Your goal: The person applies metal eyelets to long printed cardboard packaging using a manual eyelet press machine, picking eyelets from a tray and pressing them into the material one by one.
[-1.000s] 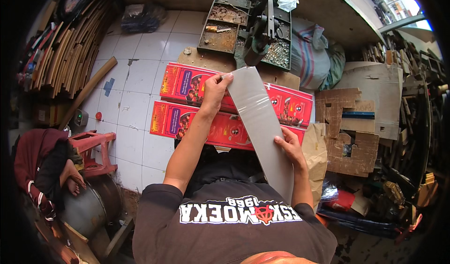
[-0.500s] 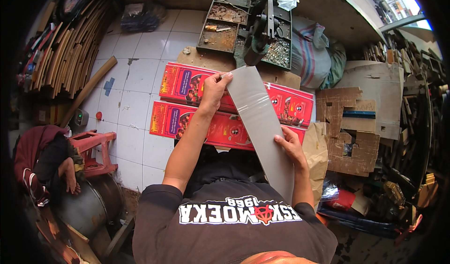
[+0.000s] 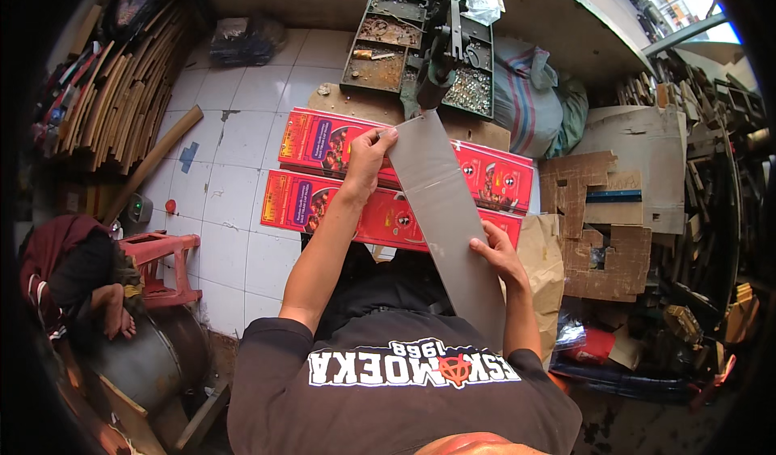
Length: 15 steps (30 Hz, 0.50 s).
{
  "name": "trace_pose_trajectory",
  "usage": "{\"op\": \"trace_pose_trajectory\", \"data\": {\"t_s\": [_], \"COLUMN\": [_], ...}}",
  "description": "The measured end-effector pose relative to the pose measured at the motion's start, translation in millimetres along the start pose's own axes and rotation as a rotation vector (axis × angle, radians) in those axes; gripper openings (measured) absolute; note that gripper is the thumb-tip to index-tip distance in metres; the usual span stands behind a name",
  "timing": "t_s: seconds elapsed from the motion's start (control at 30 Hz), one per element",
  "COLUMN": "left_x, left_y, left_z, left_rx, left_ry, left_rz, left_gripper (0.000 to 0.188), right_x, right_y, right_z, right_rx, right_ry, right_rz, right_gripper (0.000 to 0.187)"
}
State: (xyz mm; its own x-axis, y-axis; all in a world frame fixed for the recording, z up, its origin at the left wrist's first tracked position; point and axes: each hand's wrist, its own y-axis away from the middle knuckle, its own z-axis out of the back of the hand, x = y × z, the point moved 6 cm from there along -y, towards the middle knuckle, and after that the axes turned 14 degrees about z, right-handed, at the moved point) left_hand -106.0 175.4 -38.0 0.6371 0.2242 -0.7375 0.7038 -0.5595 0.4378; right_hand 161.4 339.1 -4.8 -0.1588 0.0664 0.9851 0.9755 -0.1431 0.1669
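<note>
A long grey board strip (image 3: 447, 204) with a glossy face slants from the hand press (image 3: 436, 71) back toward my body. My left hand (image 3: 369, 162) pinches its far left corner, close under the press head. Lower down, my right hand (image 3: 499, 251) grips the strip's right edge, thumb on top and fingers mostly underneath. Beneath the strip lie red printed card panels in two rows, a far stack (image 3: 495, 176) and a near stack (image 3: 295, 206). The strip covers the middle of both. Its near end reaches my shirt.
Behind the press, a compartment tray (image 3: 380, 55) holds small metal pieces. Cut cardboard (image 3: 578, 249) and brown paper (image 3: 539, 269) lie at right. A striped sack (image 3: 525, 103) stands beyond. At left are a red stool (image 3: 166, 249), a metal drum (image 3: 149, 354) and another person's hand (image 3: 117, 313).
The strip's far end has shifted slightly at the press, and its glare has lessened. Both my hands keep their hold. The whole view has tilted a little.
</note>
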Motion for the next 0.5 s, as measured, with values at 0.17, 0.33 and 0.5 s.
{"op": "trace_pose_trajectory", "data": {"t_s": [0.17,0.33,0.5], "left_x": [-11.3,-27.5,-61.3], "left_y": [37.9,55.7,73.1], "left_z": [-12.4,-29.1,-28.2], "left_rx": [0.317,0.530,0.134], "left_ry": [0.132,0.316,0.025], "left_rz": [-0.056,-0.133,-0.266], "left_gripper": [0.022,0.023,0.036], "right_x": [-2.9,17.1,54.8], "right_y": [33.9,38.0,23.9], "right_z": [-28.9,-79.5,-42.6], "right_rx": [0.338,0.474,0.173], "right_ry": [-0.465,-0.482,0.321], "right_rz": [-0.088,0.015,0.399], "right_gripper": [0.103,0.115,0.110]}}
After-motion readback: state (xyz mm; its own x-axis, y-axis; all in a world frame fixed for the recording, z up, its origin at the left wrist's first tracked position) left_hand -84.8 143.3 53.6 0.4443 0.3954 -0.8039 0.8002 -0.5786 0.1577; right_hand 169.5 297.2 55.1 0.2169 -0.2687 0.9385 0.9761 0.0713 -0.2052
